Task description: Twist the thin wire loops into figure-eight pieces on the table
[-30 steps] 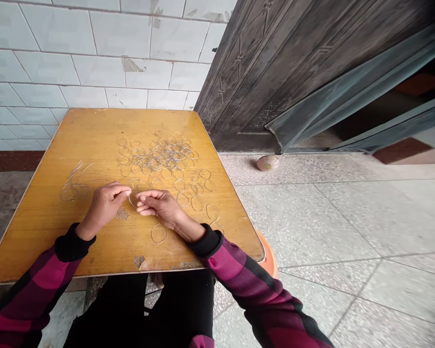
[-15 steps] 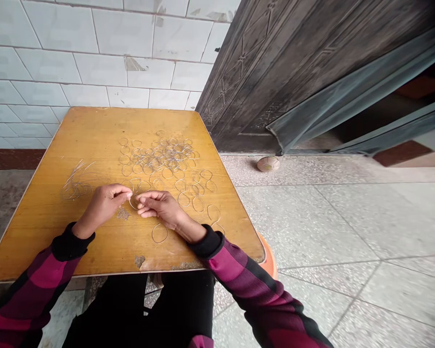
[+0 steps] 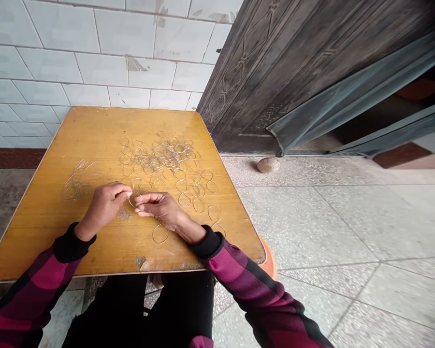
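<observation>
Between my two hands a thin, shiny wire (image 3: 131, 201) is bent in a curve. My left hand (image 3: 107, 205) pinches one end between thumb and forefinger. My right hand (image 3: 161, 209) has its fingers closed at the other side of the curve, its thumb below the forefinger. A pile of wire rings (image 3: 170, 153) lies just beyond my hands, with looser rings spread to the right. One wire ring (image 3: 160, 234) lies near my right wrist. Left of my left hand sits a bundle of loose wires (image 3: 78, 186), some straight and some curved.
The yellow wooden table (image 3: 94, 130) has chipped patches near its front edge. An orange stool (image 3: 270, 258) shows under its right corner. White wall tiles (image 3: 125, 31) stand behind, and a dark carved door (image 3: 246, 87) to the right. A worn ball (image 3: 268, 165) rests on the floor.
My right hand's fingers have drawn slightly closer together around the wire. My left hand keeps its pinch, and the rings on the table stay where they were.
</observation>
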{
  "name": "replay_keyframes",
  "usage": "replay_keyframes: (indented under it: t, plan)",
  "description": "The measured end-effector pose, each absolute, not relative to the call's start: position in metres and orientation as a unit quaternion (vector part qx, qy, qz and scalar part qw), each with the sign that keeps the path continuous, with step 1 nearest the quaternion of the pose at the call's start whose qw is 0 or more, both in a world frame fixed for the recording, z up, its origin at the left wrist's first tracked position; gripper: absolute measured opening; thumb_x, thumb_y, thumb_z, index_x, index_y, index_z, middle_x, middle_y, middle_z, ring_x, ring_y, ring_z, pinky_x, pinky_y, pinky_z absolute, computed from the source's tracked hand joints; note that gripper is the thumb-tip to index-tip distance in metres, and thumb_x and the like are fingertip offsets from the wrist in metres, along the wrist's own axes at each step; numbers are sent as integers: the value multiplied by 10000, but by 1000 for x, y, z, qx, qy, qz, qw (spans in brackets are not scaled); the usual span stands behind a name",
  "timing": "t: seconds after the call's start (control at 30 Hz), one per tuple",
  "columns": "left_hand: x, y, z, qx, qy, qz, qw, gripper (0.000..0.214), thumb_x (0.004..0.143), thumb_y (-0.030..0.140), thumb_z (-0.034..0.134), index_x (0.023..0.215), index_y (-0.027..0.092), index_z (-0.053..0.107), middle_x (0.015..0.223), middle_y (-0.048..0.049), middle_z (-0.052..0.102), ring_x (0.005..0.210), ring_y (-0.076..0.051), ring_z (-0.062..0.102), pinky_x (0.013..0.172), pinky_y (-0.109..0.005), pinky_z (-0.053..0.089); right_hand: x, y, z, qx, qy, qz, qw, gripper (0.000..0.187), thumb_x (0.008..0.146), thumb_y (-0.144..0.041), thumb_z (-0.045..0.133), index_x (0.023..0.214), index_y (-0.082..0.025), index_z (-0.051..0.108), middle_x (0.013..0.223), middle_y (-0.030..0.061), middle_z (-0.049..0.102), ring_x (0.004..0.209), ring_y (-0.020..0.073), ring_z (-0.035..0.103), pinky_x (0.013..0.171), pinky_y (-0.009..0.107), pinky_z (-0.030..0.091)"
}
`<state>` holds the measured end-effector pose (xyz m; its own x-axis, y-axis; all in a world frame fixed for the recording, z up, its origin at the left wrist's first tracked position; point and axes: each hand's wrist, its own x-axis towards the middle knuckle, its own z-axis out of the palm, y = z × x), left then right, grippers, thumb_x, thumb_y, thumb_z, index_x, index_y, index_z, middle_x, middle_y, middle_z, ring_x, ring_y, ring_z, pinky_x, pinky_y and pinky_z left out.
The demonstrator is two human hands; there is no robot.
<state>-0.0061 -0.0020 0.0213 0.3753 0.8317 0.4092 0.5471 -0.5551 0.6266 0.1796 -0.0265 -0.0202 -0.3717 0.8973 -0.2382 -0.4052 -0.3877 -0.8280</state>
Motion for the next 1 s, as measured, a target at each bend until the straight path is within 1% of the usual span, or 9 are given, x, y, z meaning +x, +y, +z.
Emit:
replay_keyframes:
  t: [0.1, 0.17, 0.23, 0.3, 0.37, 0.43, 0.53, 0.73, 1.0]
  plan:
    - [-6, -3, 23, 810, 423, 353, 201, 172, 850, 220, 542, 759, 176, 681, 702, -21, 685, 633, -140, 603, 601, -252, 435, 180, -26, -27, -355, -411, 721, 431, 303, 621, -290, 836, 872, -165, 722, 830, 7, 716, 724, 111, 686, 745, 281, 577]
    - [-7, -3, 22, 813, 417, 350, 205, 170, 850, 213, 537, 766, 177, 681, 715, -22, 688, 650, -142, 612, 609, -251, 439, 181, -27, -29, -359, -497, 658, 437, 312, 692, -304, 784, 962, -172, 702, 842, 12, 711, 740, 124, 684, 748, 298, 574]
    - [-8, -2, 22, 817, 412, 346, 206, 169, 848, 202, 533, 771, 178, 681, 722, -23, 691, 659, -143, 617, 617, -250, 443, 183, -28, -30, -376, -611, 542, 437, 358, 777, -276, 713, 1117, -185, 649, 861, 16, 706, 775, 133, 681, 776, 309, 563]
    - [-8, -2, 22, 820, 409, 343, 205, 167, 845, 195, 532, 771, 180, 681, 721, -22, 691, 657, -142, 617, 619, -250, 445, 185, -29, -28, -391, -717, 401, 415, 421, 840, -235, 648, 1251, -196, 567, 895, 28, 700, 817, 140, 674, 804, 313, 548]
    - [-8, -1, 23, 822, 409, 339, 206, 168, 846, 196, 530, 769, 183, 679, 717, -19, 692, 653, -142, 618, 619, -250, 448, 187, -30, -26, -395, -784, 290, 380, 438, 869, -237, 619, 1295, -185, 527, 911, 48, 689, 825, 154, 665, 789, 311, 541]
    - [-8, -2, 22, 823, 412, 335, 203, 169, 850, 202, 529, 769, 188, 676, 717, -17, 694, 657, -144, 621, 622, -252, 452, 188, -30, -25, -397, -811, 237, 358, 424, 880, -264, 610, 1285, -167, 531, 901, 63, 679, 798, 164, 657, 752, 306, 538]
    - [-7, -3, 21, 827, 417, 327, 185, 175, 856, 198, 520, 774, 190, 674, 746, -27, 705, 684, -154, 631, 644, -263, 459, 188, -30, -26, -405, -806, 243, 356, 392, 885, -276, 599, 1258, -168, 553, 881, 64, 674, 765, 165, 648, 736, 301, 528]
    - [-4, -6, 17, 832, 425, 327, 140, 178, 870, 198, 516, 799, 197, 679, 757, -34, 702, 690, -162, 624, 646, -273, 454, 186, -31, -28, -435, -789, 248, 355, 349, 878, -263, 600, 1220, -194, 583, 901, 62, 684, 807, 173, 646, 760, 298, 520]
    - [-2, -8, 14, 835, 426, 328, 118, 194, 888, 188, 503, 828, 177, 687, 765, -49, 695, 703, -172, 626, 654, -279, 452, 183, -32, -26, -452, -791, 230, 343, 328, 890, -304, 588, 1179, -149, 611, 877, 91, 684, 780, 192, 648, 733, 304, 512]
